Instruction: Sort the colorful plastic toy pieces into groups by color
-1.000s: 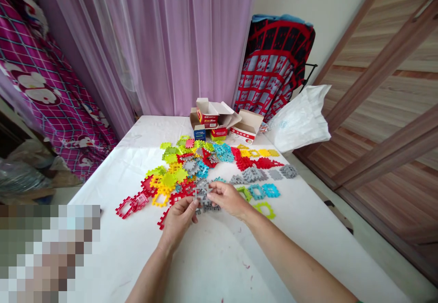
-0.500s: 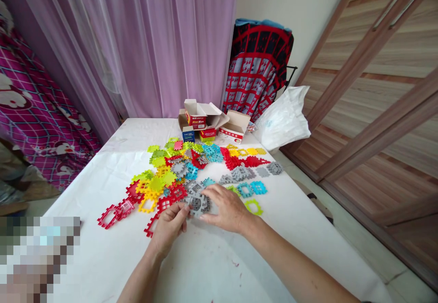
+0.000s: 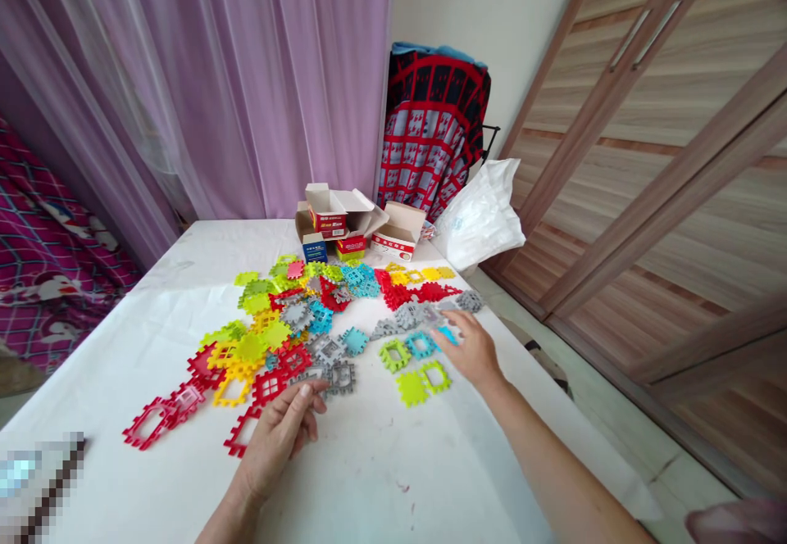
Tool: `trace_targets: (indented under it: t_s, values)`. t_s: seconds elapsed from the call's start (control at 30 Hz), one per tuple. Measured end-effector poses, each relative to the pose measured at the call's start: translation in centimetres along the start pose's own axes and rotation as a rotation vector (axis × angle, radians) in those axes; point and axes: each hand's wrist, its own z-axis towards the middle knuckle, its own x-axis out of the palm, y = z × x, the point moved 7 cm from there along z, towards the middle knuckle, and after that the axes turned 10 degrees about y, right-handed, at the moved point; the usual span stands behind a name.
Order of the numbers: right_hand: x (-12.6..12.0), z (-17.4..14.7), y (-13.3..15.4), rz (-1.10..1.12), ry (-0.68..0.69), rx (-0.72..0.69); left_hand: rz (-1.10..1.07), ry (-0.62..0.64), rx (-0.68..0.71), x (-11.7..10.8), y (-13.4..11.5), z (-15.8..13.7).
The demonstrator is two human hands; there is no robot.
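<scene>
At the near side of the table, which is covered with a white tablecloth (image 3: 369, 478), the person's left hand (image 3: 286, 425) is half curled, its thumb lying along the forefinger; whether something small is pinched there, one cannot tell. Just beyond its fingertips are grey interlocking tiles (image 3: 343, 378), and beside it, to the left, a red square frame (image 3: 241, 433) is partly hidden by this hand. Further left, another red frame (image 3: 149, 423) lies flat. The right hand (image 3: 470, 351) is placed farther forward, with thumb and fingers spread apart, above a blue tile (image 3: 448, 334) which it partly covers; it cannot be told if the fingers grip a piece. To the left of this hand are a blue frame tile (image 3: 420, 345), a green frame tile (image 3: 393, 355) and, nearer, a solid green tile (image 3: 411, 388) with a second green frame (image 3: 436, 377) next to it. Behind the left hand, a mixed heap of tiles (image 3: 279, 331) extends over the cloth. Beyond the right hand there are groups of grey tiles (image 3: 409, 315), red tiles (image 3: 418, 292) and yellow tiles (image 3: 406, 276). At the far edge stand opened cardboard boxes (image 3: 393, 241) and a white bag (image 3: 479, 216), before a purple curtain (image 3: 295, 85).
</scene>
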Motion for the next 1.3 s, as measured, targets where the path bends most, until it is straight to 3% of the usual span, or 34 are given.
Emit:
trace_targets:
  t_s: [0.1, 0.2, 0.47, 0.63, 0.9, 1.1, 1.2, 1.3]
  values:
    - [-3.1, 0.7, -7.5, -0.039, -0.129, 0.304, 0.004, 0.002, -0.003, 0.1, 0.3, 0.2]
    - [-3.8, 0.6, -11.1, -0.098, -0.132, 0.439, 0.023, 0.004, -0.012, 0.3, 0.5, 0.3]
    - [1.2, 0.1, -10.0, -0.247, 0.027, 0.392, 0.036, 0.007, -0.026, 0.3, 1.1, 0.2]
    - [1.6, 1.1, -9.7, -0.258, 0.039, 0.379, 0.05, 0.006, -0.042, 0.4, 1.3, 0.5]
    - [2.7, 3.5, -6.6, -0.328, 0.136, 0.323, 0.062, -0.009, -0.057, 0.4, 1.1, 0.1]
    - [2.4, 3.5, -6.7, -0.358, 0.12, 0.303, 0.078, -0.01, -0.056, 0.3, 1.1, 0.2]
    - [1.1, 3.1, -7.9, -0.342, 0.036, 0.321, 0.083, -0.01, -0.052, 0.3, 1.1, 0.3]
    - [-1.1, 2.8, -10.2, -0.306, -0.036, 0.431, 0.083, -0.004, -0.05, 0.3, 1.1, 0.3]
